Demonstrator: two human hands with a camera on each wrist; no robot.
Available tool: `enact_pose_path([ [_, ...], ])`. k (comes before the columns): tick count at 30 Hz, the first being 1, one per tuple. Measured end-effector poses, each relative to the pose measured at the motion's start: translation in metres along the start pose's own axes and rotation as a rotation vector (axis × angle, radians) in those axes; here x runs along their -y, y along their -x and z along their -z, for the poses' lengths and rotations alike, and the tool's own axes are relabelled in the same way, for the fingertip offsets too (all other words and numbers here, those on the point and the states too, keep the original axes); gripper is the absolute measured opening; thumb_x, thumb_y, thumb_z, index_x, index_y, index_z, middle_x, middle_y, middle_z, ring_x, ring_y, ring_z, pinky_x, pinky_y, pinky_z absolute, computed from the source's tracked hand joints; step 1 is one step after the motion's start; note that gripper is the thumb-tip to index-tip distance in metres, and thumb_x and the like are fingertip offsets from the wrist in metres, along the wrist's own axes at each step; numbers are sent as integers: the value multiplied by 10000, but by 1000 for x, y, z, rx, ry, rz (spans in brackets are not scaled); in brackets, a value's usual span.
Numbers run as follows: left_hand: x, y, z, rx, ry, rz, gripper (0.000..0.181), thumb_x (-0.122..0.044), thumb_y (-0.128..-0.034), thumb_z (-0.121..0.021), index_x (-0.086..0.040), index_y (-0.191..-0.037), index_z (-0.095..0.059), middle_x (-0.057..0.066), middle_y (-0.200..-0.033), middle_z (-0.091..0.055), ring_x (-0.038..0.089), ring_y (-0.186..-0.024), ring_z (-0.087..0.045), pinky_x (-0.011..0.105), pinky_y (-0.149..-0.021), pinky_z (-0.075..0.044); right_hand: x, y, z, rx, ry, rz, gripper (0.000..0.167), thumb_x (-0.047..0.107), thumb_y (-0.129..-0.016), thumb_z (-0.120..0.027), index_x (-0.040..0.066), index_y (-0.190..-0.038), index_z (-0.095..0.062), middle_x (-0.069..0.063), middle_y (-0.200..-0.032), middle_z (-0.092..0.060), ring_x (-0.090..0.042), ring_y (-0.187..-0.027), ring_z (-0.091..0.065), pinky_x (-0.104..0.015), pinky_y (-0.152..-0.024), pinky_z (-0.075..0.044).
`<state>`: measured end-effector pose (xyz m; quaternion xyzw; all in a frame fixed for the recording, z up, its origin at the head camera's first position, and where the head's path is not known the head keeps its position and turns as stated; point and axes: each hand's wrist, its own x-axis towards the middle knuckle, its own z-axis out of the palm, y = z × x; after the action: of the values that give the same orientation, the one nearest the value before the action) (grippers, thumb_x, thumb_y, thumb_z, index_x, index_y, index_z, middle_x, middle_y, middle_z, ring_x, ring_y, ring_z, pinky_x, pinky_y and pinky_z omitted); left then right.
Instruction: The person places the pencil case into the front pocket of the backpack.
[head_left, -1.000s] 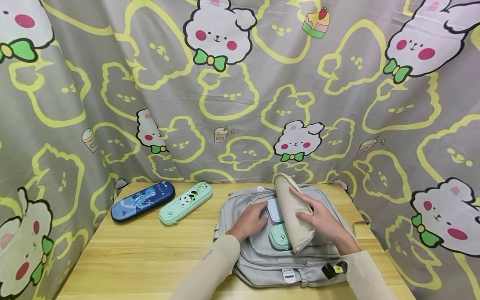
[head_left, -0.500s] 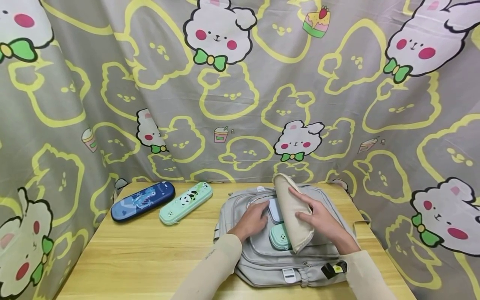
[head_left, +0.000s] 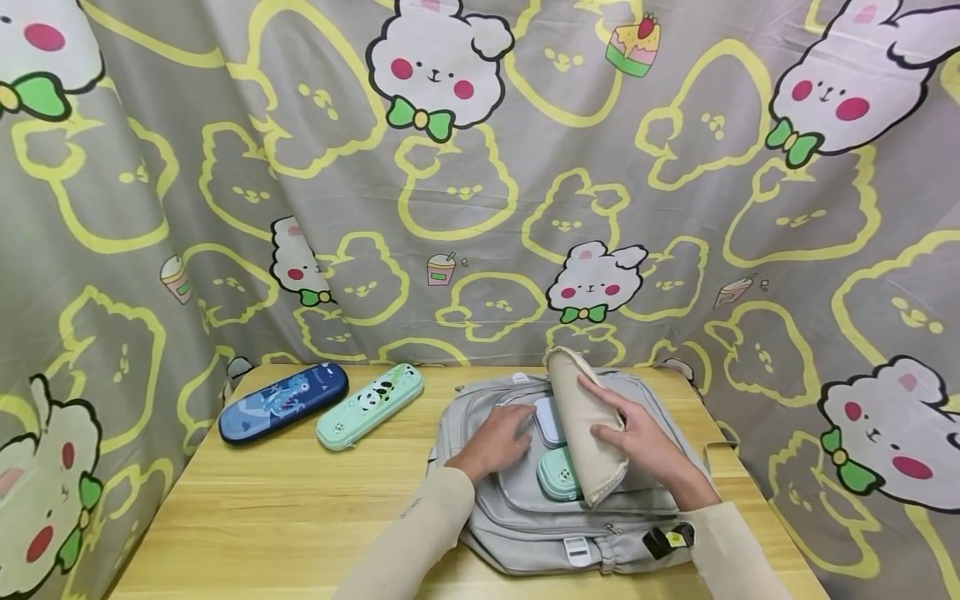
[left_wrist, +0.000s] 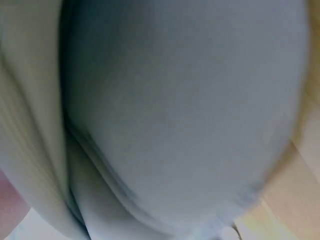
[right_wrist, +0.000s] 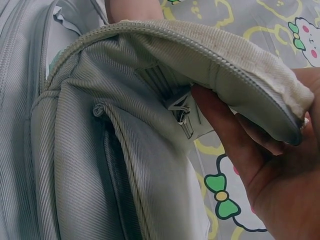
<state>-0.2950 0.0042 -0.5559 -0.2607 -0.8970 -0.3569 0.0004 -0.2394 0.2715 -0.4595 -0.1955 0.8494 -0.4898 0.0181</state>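
Observation:
A grey backpack lies on the table with its front pocket unzipped. My right hand grips the pocket's beige flap and holds it folded up; in the right wrist view the thumb and fingers pinch the zipped edge. Under the flap, a pale lavender case and a mint green panda pencil case lie partly hidden in the pocket. My left hand rests on the backpack's left side, relaxed fingers bent close to the lavender case. The left wrist view shows mostly blurred grey fabric.
On the table's left lie a dark blue pencil case with a dinosaur-like print and a mint green panda pencil case. A patterned curtain hangs behind and beside the wooden table. A black and yellow item sits at the backpack's side.
My left hand and forearm have shifted slightly to the left, the fingertips drawing back from the lavender case. The right hand and the flap stay in place.

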Motion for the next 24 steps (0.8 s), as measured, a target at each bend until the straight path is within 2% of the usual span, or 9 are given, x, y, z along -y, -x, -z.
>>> enact_pose_path([
  [3, 3, 5, 8, -27, -17, -19, 466, -174, -1050, -675, -116, -1510, -636, 115, -1572, -610, 370, -1502, -515, 531, -1263, -424, 0, 0, 0, -4, 7, -3, 714, 55, -1026, -706, 209, -1677, -457, -222, -1777, -292, -447, -1552, -368, -150, -1004, -488],
  [6, 7, 9, 17, -41, 14, -51, 418, -147, -1050, -676, -110, -1467, -671, 132, -1542, -625, 382, -1486, -525, 563, -1254, -426, -1, 0, 0, -6, 11, -8, 716, 57, -1026, -710, 221, -1676, -460, -208, -1782, -290, -439, -1567, -351, -134, -1015, -473],
  [8, 21, 9, 15, -75, 19, -97, 396, -186, -1058, -662, -148, -1452, -686, 108, -1525, -635, 357, -1471, -537, 544, -1236, -451, -2, 1, 0, -6, 11, -11, 716, 55, -1026, -709, 224, -1676, -460, -205, -1785, -283, -440, -1568, -348, -135, -1012, -472],
  [10, 23, 13, 22, -74, 35, -115, 398, -176, -1054, -660, -149, -1450, -691, 111, -1527, -632, 366, -1475, -529, 564, -1233, -446, -2, 1, 0, -8, 14, -12, 717, 52, -1026, -708, 224, -1676, -459, -209, -1785, -280, -442, -1563, -356, -146, -1007, -482],
  [11, 33, 13, 20, -90, 21, -142, 399, -222, -1067, -648, -169, -1460, -686, 88, -1537, -627, 333, -1485, -523, 529, -1249, -436, -1, 1, 0, -8, 14, -13, 718, 49, -1026, -706, 221, -1677, -458, -213, -1785, -277, -445, -1556, -364, -154, -1001, -491],
  [15, 28, 23, 37, -77, 32, -116, 399, -165, -1066, -653, -114, -1460, -682, 136, -1566, -604, 368, -1511, -493, 574, -1271, -395, -1, 1, -1, -9, 9, -15, 724, 36, -1023, -703, 213, -1679, -454, -234, -1783, -267, -459, -1528, -396, -192, -978, -527],
  [17, 29, 27, 42, -78, 24, -104, 396, -152, -1067, -658, -99, -1459, -680, 131, -1570, -604, 359, -1514, -493, 562, -1274, -398, 0, 2, -1, -8, 5, -17, 727, 32, -1021, -703, 213, -1680, -452, -242, -1782, -262, -466, -1520, -405, -201, -972, -537],
  [18, 23, 30, 48, -72, 33, -80, 400, -95, -1045, -673, -76, -1444, -685, 151, -1558, -610, 385, -1501, -503, 595, -1253, -410, 0, 1, -1, -7, 3, -16, 729, 31, -1021, -703, 213, -1680, -452, -242, -1782, -262, -467, -1521, -403, -200, -974, -536],
  [24, 31, 40, 61, -80, 27, -59, 430, -84, -1044, -681, -77, -1473, -666, 107, -1562, -614, 334, -1492, -514, 563, -1261, -414, 0, 0, -2, -3, 9, -9, 729, 37, -1019, -707, 218, -1679, -454, -229, -1783, -271, -462, -1556, -362, -159, -1002, -499],
])
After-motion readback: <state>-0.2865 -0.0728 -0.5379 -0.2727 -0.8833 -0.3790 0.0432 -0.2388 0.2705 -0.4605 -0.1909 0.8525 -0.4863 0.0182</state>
